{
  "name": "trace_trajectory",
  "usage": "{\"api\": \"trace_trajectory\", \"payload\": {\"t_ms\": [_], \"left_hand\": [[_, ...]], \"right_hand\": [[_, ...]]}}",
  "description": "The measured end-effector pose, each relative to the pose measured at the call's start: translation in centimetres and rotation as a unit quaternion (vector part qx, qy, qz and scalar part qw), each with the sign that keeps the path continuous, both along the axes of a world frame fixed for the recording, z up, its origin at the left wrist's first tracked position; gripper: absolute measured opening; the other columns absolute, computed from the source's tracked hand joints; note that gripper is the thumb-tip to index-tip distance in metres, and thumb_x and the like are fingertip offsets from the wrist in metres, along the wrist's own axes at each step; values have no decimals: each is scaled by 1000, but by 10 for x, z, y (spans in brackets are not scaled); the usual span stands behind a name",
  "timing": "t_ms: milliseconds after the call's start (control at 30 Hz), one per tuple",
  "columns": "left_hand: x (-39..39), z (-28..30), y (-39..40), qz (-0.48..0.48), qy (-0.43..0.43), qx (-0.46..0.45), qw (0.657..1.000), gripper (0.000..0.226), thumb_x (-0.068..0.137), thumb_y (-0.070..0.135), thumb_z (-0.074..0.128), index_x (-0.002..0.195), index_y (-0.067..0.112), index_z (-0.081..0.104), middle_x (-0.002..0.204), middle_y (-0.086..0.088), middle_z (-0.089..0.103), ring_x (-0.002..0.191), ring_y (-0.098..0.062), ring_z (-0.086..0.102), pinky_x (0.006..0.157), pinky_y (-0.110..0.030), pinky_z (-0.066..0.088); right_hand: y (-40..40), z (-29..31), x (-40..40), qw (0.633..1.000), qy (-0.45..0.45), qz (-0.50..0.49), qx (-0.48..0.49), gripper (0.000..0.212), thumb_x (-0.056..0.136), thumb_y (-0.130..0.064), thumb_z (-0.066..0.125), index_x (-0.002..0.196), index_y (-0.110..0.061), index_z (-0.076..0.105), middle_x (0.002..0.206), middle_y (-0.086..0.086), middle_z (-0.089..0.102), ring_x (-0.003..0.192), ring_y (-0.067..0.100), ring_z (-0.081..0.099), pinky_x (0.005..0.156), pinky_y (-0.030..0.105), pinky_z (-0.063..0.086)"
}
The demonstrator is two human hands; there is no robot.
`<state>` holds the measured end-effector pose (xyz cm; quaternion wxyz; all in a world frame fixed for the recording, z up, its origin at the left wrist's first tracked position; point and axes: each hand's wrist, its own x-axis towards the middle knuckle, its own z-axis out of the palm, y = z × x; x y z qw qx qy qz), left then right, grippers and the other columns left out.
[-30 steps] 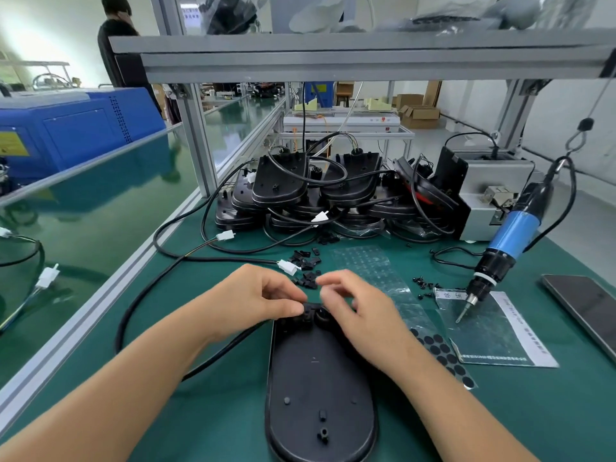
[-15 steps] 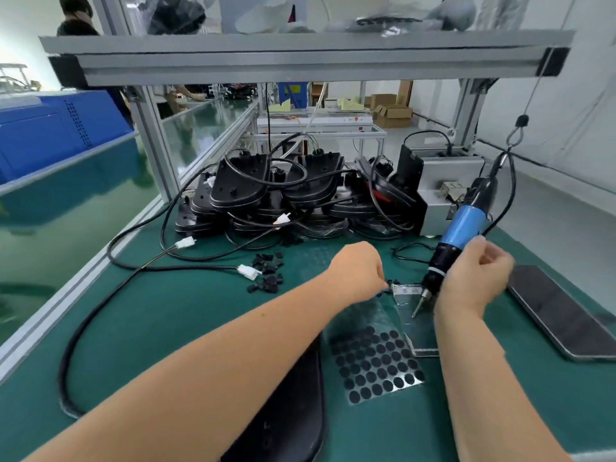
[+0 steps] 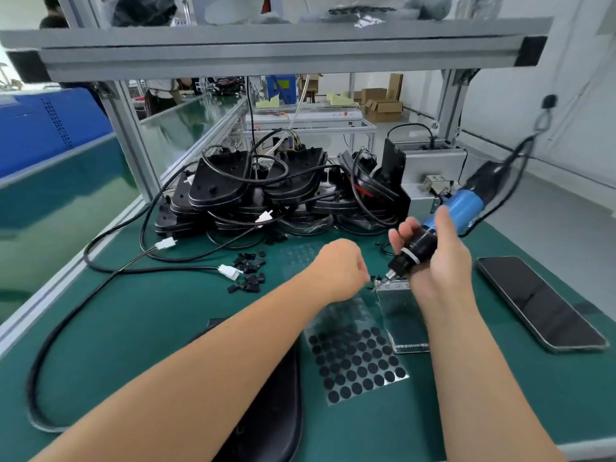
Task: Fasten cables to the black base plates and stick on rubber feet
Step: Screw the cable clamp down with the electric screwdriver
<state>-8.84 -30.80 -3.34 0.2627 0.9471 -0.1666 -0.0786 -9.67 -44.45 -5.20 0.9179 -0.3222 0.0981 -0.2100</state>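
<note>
A black base plate lies at the near edge, mostly under my left forearm. Its black cable loops off to the left. My left hand is curled into a fist over the mat, fingertips down by some small black screws; what they pinch is hidden. My right hand grips the blue electric screwdriver, its bit pointing down-left at the top of a clear plastic bag. A sheet of round black rubber feet lies between my arms.
Several black base plates with cables are piled at the back. Loose black clips and white connectors lie left of centre. A phone lies at the right, a grey box behind the screwdriver.
Both hands left the base plate. My right hand took the hanging screwdriver and tilted it down to the left; my left hand reached across to the screws beside the bag.
</note>
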Motion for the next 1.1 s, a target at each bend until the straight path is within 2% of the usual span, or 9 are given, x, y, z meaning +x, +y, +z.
{"api": "trace_trajectory", "payload": {"t_ms": [67,100,167,233,333,433,733,900,1100], "left_hand": [[-8,8,16,40,53,-175,982,11,91,7,59,92,11,69,75,0,68,69,-13,60,59,-20,50],[-14,11,25,59,90,-271,956,13,93,5,57,93,8,69,75,-1,69,66,-10,60,57,-16,49],[-26,16,40,89,171,-439,878,15,95,2,54,92,4,69,76,-5,72,61,-7,61,56,-13,49],[-34,21,52,113,246,-559,784,13,96,5,54,95,1,66,75,-6,72,59,-6,61,55,-13,50],[-45,26,68,146,317,-646,679,13,95,11,56,91,2,64,71,-5,67,57,-8,57,48,-13,46],[-56,27,76,147,350,-687,619,16,91,13,58,86,1,64,72,-7,66,58,-10,57,47,-14,45],[-79,23,86,170,337,-749,544,14,88,8,60,94,-5,62,79,-14,69,58,-13,61,46,-15,46],[-83,19,85,207,306,-763,530,13,89,7,62,91,-6,63,78,-15,71,58,-13,62,45,-15,46],[-89,16,90,193,286,-780,521,16,91,7,59,86,-4,68,82,-15,72,61,-13,64,47,-15,47]], "right_hand": [[6,8,-7,998,-55,20,32,24,95,-29,61,106,-11,49,70,5,65,59,15,61,66,32,56],[10,13,-11,996,-81,29,37,26,93,-29,61,108,-12,48,72,4,64,59,14,59,66,32,54],[21,23,-20,990,-129,38,37,31,86,-31,65,106,-15,48,75,1,61,62,14,57,67,30,51],[33,35,-27,985,-164,40,45,34,81,-33,67,105,-16,49,78,0,60,64,13,56,69,30,50],[49,49,-34,979,-192,41,61,33,83,-31,67,105,-17,48,80,-1,60,65,13,56,72,31,49],[63,56,-36,977,-201,34,57,23,94,-31,58,108,-16,47,81,0,58,66,13,56,72,32,48],[86,57,-45,980,-194,40,37,29,94,-32,59,114,-16,45,84,0,60,69,12,58,74,34,51],[97,57,-49,981,-192,34,26,21,95,-31,58,107,-17,49,83,-1,60,68,13,58,72,34,51],[106,60,-54,980,-199,26,8,15,96,-29,57,100,-17,49,80,-2,60,69,13,57,73,33,50]]}}
